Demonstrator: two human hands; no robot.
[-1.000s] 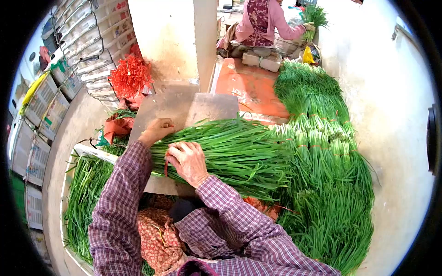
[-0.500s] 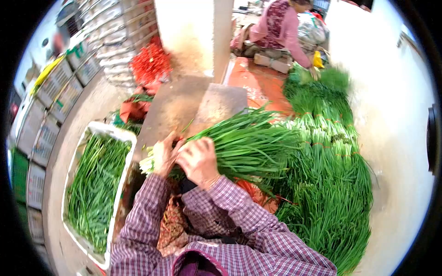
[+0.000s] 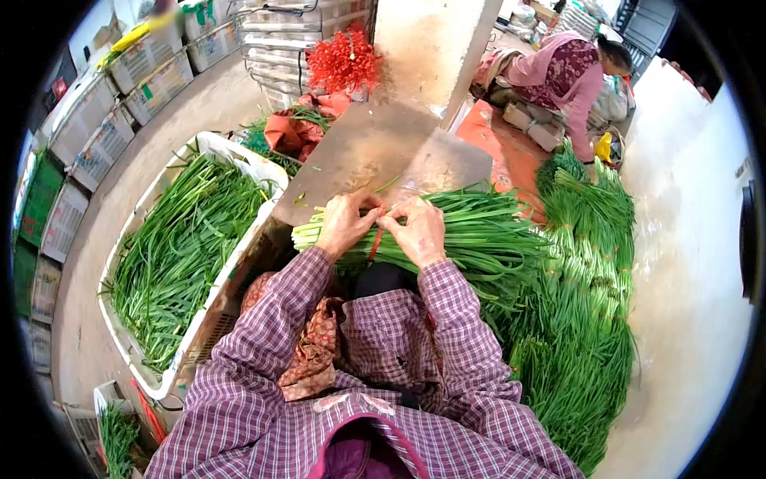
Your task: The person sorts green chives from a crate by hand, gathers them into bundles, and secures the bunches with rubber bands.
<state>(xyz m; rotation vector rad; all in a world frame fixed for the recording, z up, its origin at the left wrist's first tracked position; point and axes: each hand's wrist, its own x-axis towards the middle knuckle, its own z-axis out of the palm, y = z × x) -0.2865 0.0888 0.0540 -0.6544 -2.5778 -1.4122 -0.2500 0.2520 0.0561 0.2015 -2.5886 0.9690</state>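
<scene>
A bundle of green chives lies across my lap at the edge of the low board, pale stem ends to the left. Around its stems runs a red tie. My left hand is closed, thumb and finger pinching the tie on top of the bundle. Facing it, my right hand is closed too, its fingertips on the same tie. The two sets of fingertips almost touch and hide the ends of the tie.
Loose greens fill a white crate on my left. Tied chives are stacked on the right beside the wall. A bunch of red ties hangs beyond the board. Farther back, a person in pink bends over the greens.
The view has swung, so the surroundings sit farther right. My hands have come to the top of the bundle, fingertips together, and the red tie now shows around the stems.
</scene>
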